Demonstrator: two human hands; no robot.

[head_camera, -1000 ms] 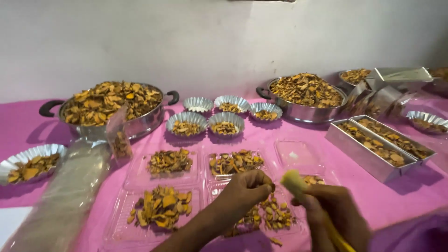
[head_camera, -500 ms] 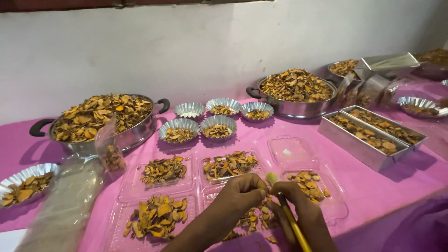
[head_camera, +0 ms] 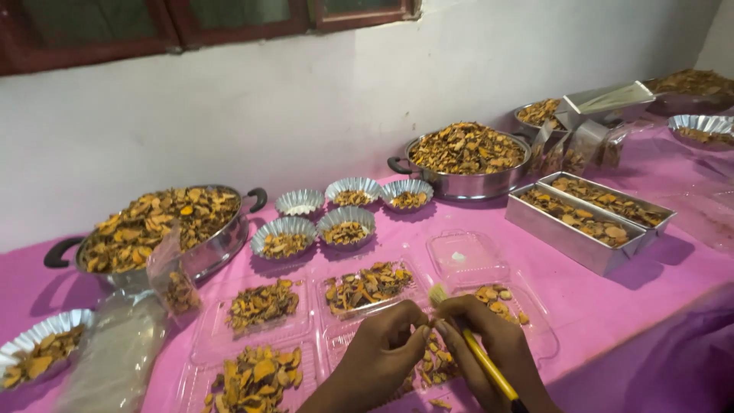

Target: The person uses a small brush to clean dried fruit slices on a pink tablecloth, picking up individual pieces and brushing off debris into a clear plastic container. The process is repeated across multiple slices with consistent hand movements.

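Pink table (head_camera: 612,306) runs across the frame, front edge dropping off at lower right. White wall (head_camera: 306,115) closes the back; dark red window frame (head_camera: 191,23) along the top edge. Little free room: bare pink only at right of centre, between the clear trays and the rectangular metal tins (head_camera: 589,218).

Left side crowded: big handled pan (head_camera: 157,229) heaped with dried orange-brown slices at mid left, fluted foil dish (head_camera: 38,352) at lower left edge, clear plastic bags (head_camera: 115,359) lying just beside it. Five small fluted cups (head_camera: 344,218) in a cluster at centre. Second pan (head_camera: 466,157) upper right of centre, more tins and dishes packed behind it toward the upper right corner.

Clear plastic trays (head_camera: 264,310) fill the lower centre, most holding slices; one lid section (head_camera: 462,256) is nearly bare.

Both hands at bottom centre, over the trays, touching each other. Left hand (head_camera: 390,352): fingers curled in narrow, tips pinched together; likely a small slice in the pinch, too small to tell for sure. Right hand (head_camera: 489,352): closed around a yellow-handled brush (head_camera: 466,340), handle running down to the bottom edge, pale bristles up by the left fingertips. Loose slices (head_camera: 436,363) lie in the tray right under the hands.
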